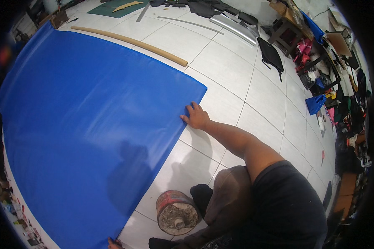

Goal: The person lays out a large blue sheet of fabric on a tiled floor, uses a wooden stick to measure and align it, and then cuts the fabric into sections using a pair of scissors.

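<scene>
My right hand (196, 117) flat, fingers spread, pressing right edge of blue sheet (83, 120) spread on tiled floor (237, 62). Left hand (113, 243) pinches near corner, grip unclear. Sheet probably light, limp, slick; take by edges.

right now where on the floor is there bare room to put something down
Bare white tiles lie between the blue sheet, the long tan tube and the black bag; more tiles run right of the right hand. The right wall clutter is crowded.
</scene>
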Tool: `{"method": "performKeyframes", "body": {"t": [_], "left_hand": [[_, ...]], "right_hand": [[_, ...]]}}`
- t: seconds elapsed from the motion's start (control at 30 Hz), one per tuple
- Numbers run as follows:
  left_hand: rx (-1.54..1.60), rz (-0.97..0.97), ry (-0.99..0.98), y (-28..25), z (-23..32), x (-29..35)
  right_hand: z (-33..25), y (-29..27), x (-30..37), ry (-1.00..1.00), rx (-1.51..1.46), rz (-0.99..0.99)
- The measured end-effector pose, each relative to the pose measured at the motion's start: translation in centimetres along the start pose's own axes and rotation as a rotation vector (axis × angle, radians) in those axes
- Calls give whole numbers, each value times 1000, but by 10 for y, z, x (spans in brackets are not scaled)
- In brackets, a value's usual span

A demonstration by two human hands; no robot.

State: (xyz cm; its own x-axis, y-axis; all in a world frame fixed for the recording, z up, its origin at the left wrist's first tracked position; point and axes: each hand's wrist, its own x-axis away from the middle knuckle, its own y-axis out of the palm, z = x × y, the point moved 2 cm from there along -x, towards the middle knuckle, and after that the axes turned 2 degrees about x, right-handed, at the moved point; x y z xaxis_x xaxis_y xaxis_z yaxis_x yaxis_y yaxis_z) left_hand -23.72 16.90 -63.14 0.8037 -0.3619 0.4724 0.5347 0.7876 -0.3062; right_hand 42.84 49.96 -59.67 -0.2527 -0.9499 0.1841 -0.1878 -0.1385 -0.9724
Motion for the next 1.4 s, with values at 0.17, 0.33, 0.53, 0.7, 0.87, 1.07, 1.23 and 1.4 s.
{"method": "performKeyframes", "body": {"t": [0.17, 0.33, 0.53, 0.7, 0.87, 1.07, 1.23, 1.4], "left_hand": [[11, -109, -24, -13, -4, -11], [35, -100, -82, 7, 14, 16], [64, -66, -89, -19, -27, -41], [44, 40, -103, -18, -23, -39], [144, -42, -112, 9, 7, 0], [88, -166, -143, -23, -20, -38], [-121, -131, 125, -17, 1, -12], [31, -118, -85, 5, 15, 4]], "right_hand": [[-3, -4, -8, 11, -2, -29], [14, -18, -20, 131, 1, -19], [65, -17, -62, 313, -131, 50], [88, -18, -80, 248, -176, 91], [122, -12, -97, 260, -284, 119], [143, -1, -97, 212, -459, 384], [73, -3, -44, 45, -250, 366], [12, 2, 8, -32, -157, 230]]}}
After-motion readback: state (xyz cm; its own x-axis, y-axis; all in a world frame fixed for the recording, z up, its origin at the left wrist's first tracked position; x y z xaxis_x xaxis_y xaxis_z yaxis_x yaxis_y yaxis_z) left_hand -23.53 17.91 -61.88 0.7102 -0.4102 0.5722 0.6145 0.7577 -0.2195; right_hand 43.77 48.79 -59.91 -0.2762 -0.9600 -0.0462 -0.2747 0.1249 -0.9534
